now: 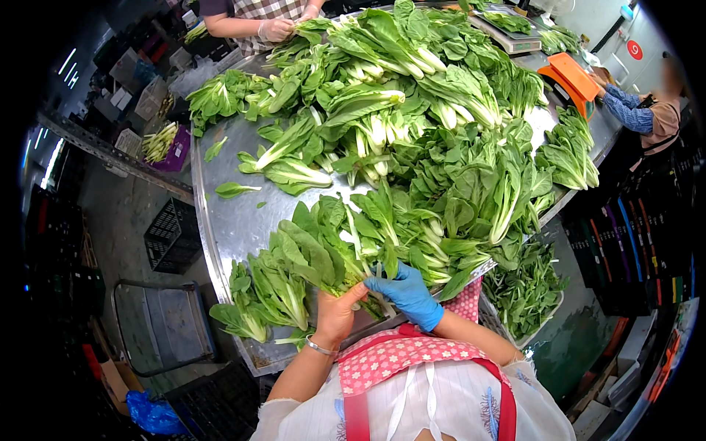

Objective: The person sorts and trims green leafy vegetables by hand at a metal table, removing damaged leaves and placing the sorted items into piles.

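At the near edge of a metal table (pixel 226 220), my bare left hand (pixel 337 313) is closed around the stems of a leafy green vegetable (pixel 314 259). My right hand (pixel 408 295), in a blue glove, pinches a pale stalk of the same bunch, close beside the left fingers. Left of my left hand lie loose bunches of greens (pixel 276 295). A large heap of leafy greens with white stems (pixel 386 121) covers much of the table beyond my hands. A few single leaves (pixel 234 190) lie on the metal at the left.
Across the table, a person's gloved hands (pixel 278 28) hold greens. Another person (pixel 634 110) stands at right by an orange scale (pixel 571 80). A basket of leaves (pixel 521 292) is below the table at right; a black crate (pixel 174 234) and a trolley (pixel 176 325) stand at left.
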Motion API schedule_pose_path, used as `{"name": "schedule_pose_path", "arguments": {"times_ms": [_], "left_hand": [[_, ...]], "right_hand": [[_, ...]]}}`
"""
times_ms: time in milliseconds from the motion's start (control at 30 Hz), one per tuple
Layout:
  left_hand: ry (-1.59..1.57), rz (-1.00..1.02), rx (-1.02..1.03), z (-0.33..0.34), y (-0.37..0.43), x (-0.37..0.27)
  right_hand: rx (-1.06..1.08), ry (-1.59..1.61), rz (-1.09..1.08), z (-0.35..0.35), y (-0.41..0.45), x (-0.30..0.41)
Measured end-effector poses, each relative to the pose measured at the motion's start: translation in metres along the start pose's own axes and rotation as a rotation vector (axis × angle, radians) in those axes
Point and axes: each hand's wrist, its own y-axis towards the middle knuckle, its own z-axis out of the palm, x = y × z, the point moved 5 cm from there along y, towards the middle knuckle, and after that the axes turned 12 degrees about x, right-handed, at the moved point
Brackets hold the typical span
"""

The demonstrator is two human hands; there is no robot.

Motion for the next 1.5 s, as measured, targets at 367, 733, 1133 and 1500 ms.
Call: {"name": "schedule_pose_path", "arguments": {"times_ms": [367, 733, 1133, 1500], "left_hand": [[-0.39, 0.037, -0.176, -0.033, 0.002, -0.005], [-0.045, -0.02, -0.036, -0.016, -0.004, -0.004], [-0.006, 0.108, -0.109, -0.028, 0.0, -0.033], [-0.119, -0.003, 0.087, 0.003, 0.003, -0.004]], "right_hand": [[0.105, 0.122, -0.078, 0.01, -0.012, 0.015], [0.031, -0.152, -0.164, 0.003, -0.004, 0.0], [0.119, -1.527, -0.22, 0.009, -0.018, 0.068], [0.086, -0.582, -0.134, 0.003, -0.002, 0.01]]}}
